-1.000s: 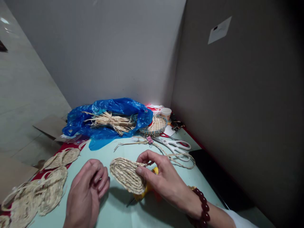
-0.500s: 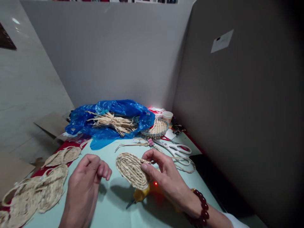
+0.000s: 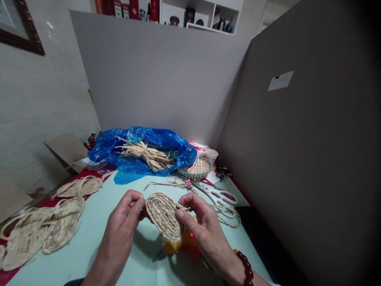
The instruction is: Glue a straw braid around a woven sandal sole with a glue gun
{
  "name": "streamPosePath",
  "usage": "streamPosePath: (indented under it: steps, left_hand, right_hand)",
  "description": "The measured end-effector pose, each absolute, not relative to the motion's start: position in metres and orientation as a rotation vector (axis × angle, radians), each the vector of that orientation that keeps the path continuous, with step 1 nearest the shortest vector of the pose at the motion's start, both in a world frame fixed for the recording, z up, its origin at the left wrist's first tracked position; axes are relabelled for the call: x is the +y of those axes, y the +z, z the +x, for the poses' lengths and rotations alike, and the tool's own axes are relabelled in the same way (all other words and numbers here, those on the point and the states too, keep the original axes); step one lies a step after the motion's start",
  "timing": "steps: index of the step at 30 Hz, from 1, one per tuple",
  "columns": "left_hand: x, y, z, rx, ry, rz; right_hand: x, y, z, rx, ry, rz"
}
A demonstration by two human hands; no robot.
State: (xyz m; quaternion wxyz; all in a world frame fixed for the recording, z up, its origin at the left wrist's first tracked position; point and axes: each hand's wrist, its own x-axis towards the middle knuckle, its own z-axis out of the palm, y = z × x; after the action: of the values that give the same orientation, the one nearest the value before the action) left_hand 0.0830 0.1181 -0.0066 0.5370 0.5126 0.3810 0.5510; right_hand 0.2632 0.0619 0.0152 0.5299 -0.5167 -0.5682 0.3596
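Observation:
In the middle of the head view, an oval sole [image 3: 163, 215] of coiled, braided straw is held up off the table. My right hand [image 3: 202, 222] pinches its right side between thumb and fingers. At the left edge my left hand [image 3: 127, 216] is closed, thumb and fingertips against the rim, some fingers hidden behind it. Below the sole lies a yellow glue gun [image 3: 172, 247] with a dark nozzle and a red light, partly covered by my right hand. A loose straw braid [image 3: 230, 224] loops out to the right of that hand.
Several woven straw soles [image 3: 64, 224] lie at the left. Behind are a blue plastic bag [image 3: 102, 147] with a straw bundle [image 3: 145, 153], a woven basket [image 3: 198, 169], a paper cup [image 3: 211, 155], white-handled scissors [image 3: 218, 195] and a pink clip [image 3: 188, 183]. Grey panels [image 3: 160, 79] enclose the back and right.
My left hand has moved right and up to the sole's left edge, from being apart from it. My right hand keeps its pinch. The camera view has tilted upward.

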Motion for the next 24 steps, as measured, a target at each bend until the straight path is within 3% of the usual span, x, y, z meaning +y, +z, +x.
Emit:
streamPosePath:
  steps: [7,24]
  left_hand:
    - [0.118,-0.002,0.082,0.927,1.348,1.230]
    - [0.101,0.009,0.092,0.878,0.937,1.428]
  right_hand:
    - [0.063,0.014,0.260,-1.343,0.814,-1.232]
    - [0.063,0.030,0.273,-1.603,0.706,-1.231]
